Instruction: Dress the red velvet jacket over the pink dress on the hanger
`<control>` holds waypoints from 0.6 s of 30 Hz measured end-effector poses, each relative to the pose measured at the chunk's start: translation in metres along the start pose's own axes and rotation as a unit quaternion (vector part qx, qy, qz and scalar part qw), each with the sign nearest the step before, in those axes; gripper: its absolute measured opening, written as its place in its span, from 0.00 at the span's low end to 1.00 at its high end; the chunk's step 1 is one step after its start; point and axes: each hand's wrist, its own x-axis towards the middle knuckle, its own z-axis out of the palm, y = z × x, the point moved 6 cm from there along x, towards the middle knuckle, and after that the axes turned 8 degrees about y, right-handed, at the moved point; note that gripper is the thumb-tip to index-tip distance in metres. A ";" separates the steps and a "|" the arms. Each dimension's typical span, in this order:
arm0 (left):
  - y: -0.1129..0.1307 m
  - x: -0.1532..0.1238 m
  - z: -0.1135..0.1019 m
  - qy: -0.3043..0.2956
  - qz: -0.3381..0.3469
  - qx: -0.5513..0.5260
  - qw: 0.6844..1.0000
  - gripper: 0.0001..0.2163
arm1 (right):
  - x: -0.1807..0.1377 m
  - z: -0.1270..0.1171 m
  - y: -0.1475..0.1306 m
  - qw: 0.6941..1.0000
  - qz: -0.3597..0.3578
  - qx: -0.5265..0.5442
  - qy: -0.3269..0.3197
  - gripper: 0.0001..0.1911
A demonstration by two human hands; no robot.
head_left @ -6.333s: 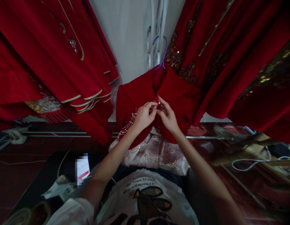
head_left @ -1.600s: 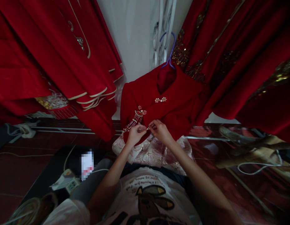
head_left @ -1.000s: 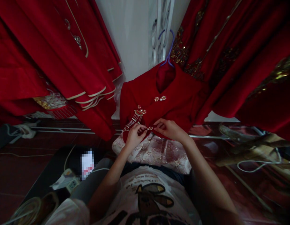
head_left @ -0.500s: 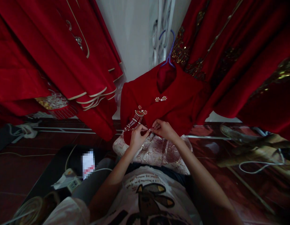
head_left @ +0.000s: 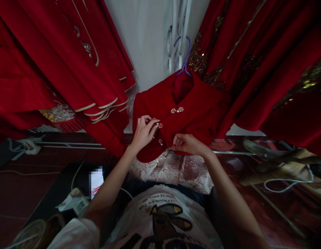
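A red velvet jacket (head_left: 196,107) hangs on a purple hanger (head_left: 181,55) in front of me, over a pale embroidered skirt (head_left: 176,171). A pearl button clasp (head_left: 177,110) is fastened near the collar. My left hand (head_left: 143,132) has its fingers curled around the beaded tassel ornament (head_left: 157,125) on the jacket's left chest. My right hand (head_left: 187,144) pinches the jacket's lower front edge beside another pearl button (head_left: 160,141).
Red gowns with cream trim (head_left: 80,69) hang at the left, red gowns with gold embroidery (head_left: 254,62) at the right. A white ornate rack (head_left: 176,34) stands behind. A power strip (head_left: 74,204) and cables lie at lower left on the dark floor.
My left hand has moved up from the lower button to the tassel ornament. My right hand stays at the lower front edge, shifted slightly right.
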 end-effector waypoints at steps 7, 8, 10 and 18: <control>0.003 0.031 0.000 -0.096 0.175 0.018 0.980 0.07 | -0.001 0.000 -0.005 1.000 0.000 0.003 0.005 0.09; 0.003 0.033 0.002 -0.107 0.190 0.002 0.976 0.06 | -0.001 0.000 -0.005 1.000 0.003 0.003 0.006 0.09; 0.000 0.036 0.006 -0.122 0.205 -0.019 0.971 0.06 | 0.000 0.000 -0.005 1.000 0.003 0.003 0.011 0.09; 0.015 0.057 0.016 -0.023 0.161 -0.040 0.986 0.09 | -0.008 -0.005 -0.010 0.999 0.011 -0.010 -0.029 0.09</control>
